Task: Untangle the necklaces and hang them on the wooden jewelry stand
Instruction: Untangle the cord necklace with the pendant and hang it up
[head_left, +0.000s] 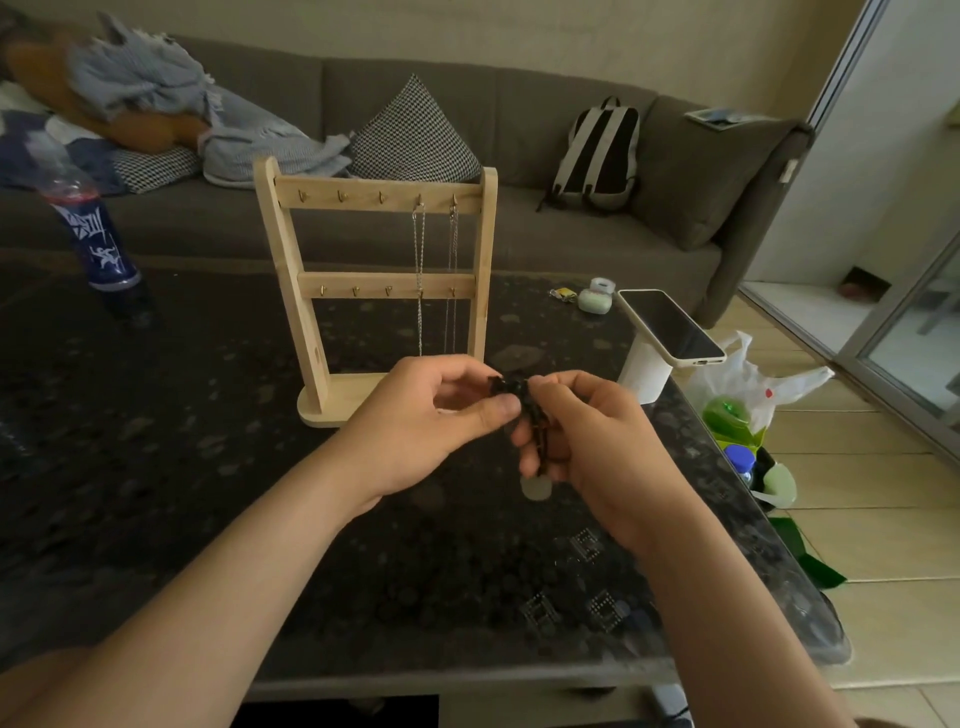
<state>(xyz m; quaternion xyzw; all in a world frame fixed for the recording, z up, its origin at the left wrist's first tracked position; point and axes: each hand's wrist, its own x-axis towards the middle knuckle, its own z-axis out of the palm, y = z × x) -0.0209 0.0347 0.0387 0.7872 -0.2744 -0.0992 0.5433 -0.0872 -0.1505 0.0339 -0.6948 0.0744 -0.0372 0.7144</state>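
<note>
A wooden jewelry stand (291, 244) rises at the middle of the dark table, with two rows of small hooks. Two thin silver necklaces (418, 270) hang from the two right hooks of its top bar. Just in front of the stand's base, my left hand (426, 421) and my right hand (587, 441) both pinch a tangled black beaded necklace (524, 402) above the table. A pale green pendant (536, 488) dangles from it below my right hand. Part of the beads is hidden inside my right fingers.
On the dark patterned table (156, 467) are a blue-labelled bottle (98, 244) at the far left, a phone (670, 325) on a white holder (644, 374), and a small green case (595, 296). A grey sofa (519, 130) stands behind. Plastic bags (748, 395) lie on the floor at right.
</note>
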